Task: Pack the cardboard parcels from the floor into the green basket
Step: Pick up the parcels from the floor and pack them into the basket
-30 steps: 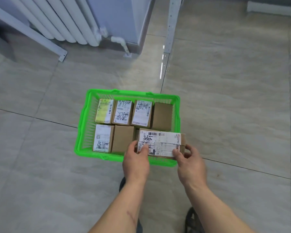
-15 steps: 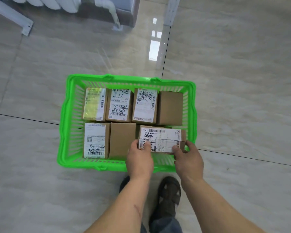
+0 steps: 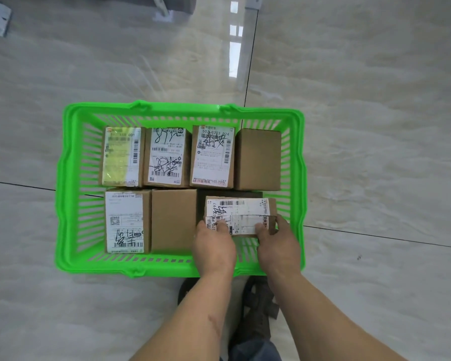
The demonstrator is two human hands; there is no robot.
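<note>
I see the parcel (image 3: 241, 214) is now lower than a moment ago: it sits inside the green basket (image 3: 71, 178), in the front right gap beside the plain box (image 3: 173, 221), where before it was above the rim. I judge the placing is almost finished. My left hand (image 3: 214, 247) grips the parcel's left end, fingers curled on the label. My right hand (image 3: 277, 242) pinches the right end, thumb on the front face. Six other boxes already fill the basket; no parcel is visible on the floor (image 3: 375, 100).
</note>
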